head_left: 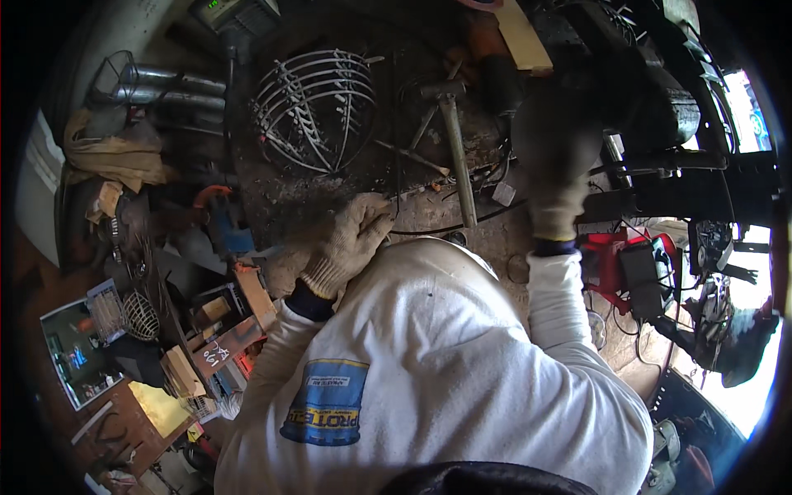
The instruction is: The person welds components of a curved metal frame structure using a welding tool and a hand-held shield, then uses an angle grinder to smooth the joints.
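Note:
My left hand (355, 235), in a knitted work glove, is at the near edge of the dark workbench (247, 194). Its fingers are curled together beside a thin dark rod; whatever they hold is hidden. My right hand (561, 144), also gloved, is raised over the bench's right side and smeared by motion, so its fingers cannot be read. Ahead of my left hand a rounded cage of bent metal rods (318, 103) rests on the bench. Between the hands lies a hammer (456, 153) with a metal handle, with a thin stick-like tool (417, 158) left of it.
A wooden board (525, 37) lies at the back right. Metal cylinders (173, 87) and a brown cloth (115, 157) are at the left. Red equipment (606, 264) and cables stand at the right. A framed mirror-like panel (78, 351) and wood pieces are lower left.

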`<state>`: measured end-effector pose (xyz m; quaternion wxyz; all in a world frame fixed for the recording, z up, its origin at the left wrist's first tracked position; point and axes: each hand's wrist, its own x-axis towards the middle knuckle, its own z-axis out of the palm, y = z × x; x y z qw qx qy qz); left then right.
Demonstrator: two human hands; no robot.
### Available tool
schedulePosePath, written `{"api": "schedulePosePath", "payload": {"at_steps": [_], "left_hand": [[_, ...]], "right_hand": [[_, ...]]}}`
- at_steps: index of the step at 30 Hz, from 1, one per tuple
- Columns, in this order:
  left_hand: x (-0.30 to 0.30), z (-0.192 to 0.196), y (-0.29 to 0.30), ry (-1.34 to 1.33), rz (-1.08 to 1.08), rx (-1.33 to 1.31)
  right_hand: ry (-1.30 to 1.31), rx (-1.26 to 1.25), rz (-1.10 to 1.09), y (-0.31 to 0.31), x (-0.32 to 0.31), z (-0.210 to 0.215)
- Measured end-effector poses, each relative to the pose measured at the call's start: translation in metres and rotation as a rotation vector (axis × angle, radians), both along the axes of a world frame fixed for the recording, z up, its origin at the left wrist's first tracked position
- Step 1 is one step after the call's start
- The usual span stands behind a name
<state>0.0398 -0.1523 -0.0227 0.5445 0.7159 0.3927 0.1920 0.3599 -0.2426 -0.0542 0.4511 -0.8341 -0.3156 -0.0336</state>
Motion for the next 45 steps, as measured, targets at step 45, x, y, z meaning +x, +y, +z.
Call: {"api": "schedulePosePath", "payload": {"at_steps": [45], "left_hand": [[0.121,-0.016,0.018,0.653,-0.31,0.622]], "right_hand": [[-0.068,-0.665,0.367,0.149,0.038,0.061]]}}
